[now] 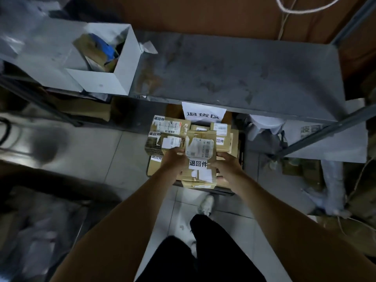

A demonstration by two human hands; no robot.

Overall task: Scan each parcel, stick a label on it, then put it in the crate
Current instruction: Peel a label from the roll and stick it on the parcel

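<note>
Under a grey metal shelf [244,68], a crate [241,139] sat full of parcels. The left hand [175,162] and right hand [227,166] gripped a flat cardboard parcel [200,159] by its side edges. It looked stiff and light, best held there.

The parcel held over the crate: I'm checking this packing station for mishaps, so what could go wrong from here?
1. The crate already looks heaped with stacked parcels, so the parcel held by the left hand and right hand may sit on top and slide off.
2. Its shipping label looks torn and lifting, so it may peel further.
3. The dim light could hide which parcels bear a return sticker.
</note>
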